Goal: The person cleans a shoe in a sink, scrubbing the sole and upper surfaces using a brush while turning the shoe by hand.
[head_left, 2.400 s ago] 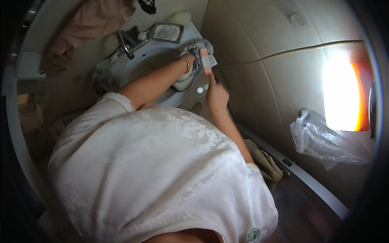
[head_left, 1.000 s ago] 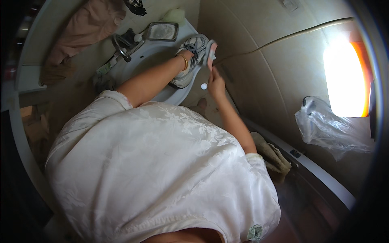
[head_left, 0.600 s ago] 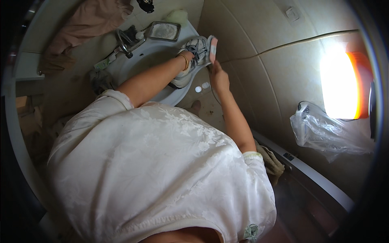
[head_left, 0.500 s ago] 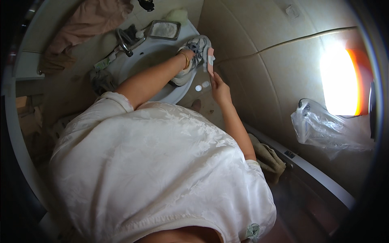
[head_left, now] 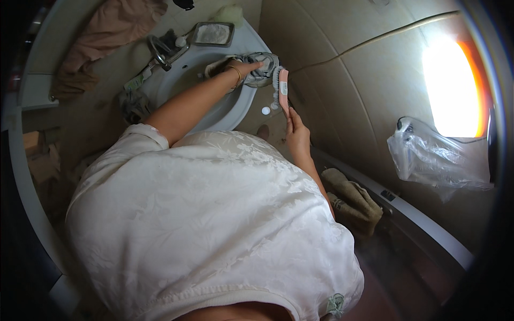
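Over the right rim of the white washbasin (head_left: 242,111), my left hand (head_left: 247,68) grips a grey and white sneaker (head_left: 262,79). The fingers are partly hidden by the shoe. A pink scrubbing brush (head_left: 284,90) is in my right hand (head_left: 297,131), held by the lower end of its handle with the head pointing up. Its pale bristles face left, against or very close to the right end of the sneaker. Whether they touch is hard to tell.
Behind the basin bowl stand a chrome faucet (head_left: 156,54) and a metal soap tray (head_left: 231,38) holding something white. Pink cloth (head_left: 120,27) hangs at upper left. At right, a clear plastic bag (head_left: 436,160) hangs on the tiled wall, above a brown cloth (head_left: 356,206).
The sneaker has turned in my left hand and now lies more crosswise. My right hand and the brush have dropped slightly and shifted a little to the right.
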`<state>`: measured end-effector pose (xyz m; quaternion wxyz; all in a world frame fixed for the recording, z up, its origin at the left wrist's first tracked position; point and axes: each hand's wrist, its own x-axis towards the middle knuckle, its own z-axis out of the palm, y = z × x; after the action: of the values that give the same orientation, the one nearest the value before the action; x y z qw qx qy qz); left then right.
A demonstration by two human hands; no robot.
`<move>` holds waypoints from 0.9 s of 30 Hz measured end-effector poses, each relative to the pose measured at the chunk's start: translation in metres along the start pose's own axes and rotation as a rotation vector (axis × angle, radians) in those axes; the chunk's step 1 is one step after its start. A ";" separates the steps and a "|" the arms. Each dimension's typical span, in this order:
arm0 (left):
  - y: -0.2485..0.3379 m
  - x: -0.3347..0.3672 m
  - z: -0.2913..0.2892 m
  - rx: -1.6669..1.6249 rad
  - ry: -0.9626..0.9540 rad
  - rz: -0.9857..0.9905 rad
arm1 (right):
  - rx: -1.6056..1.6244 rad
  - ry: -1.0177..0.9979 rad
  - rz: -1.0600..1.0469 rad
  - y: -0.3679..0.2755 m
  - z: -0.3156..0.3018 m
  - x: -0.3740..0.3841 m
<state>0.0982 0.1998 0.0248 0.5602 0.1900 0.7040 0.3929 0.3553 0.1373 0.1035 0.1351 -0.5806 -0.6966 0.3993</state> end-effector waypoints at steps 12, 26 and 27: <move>0.004 0.012 0.022 0.670 0.151 0.025 | -0.405 0.077 -0.329 -0.026 -0.006 0.104; -0.007 0.023 0.006 0.746 0.194 0.056 | -0.702 -0.087 -0.244 -0.047 -0.014 0.064; -0.014 0.028 0.002 0.707 0.216 0.054 | -0.621 -0.132 -0.176 -0.041 -0.016 0.049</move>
<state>0.0938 0.2111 -0.0038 0.3718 0.3477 0.8461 0.1580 0.3228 0.1884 0.1292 -0.0597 -0.5043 -0.8399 0.1914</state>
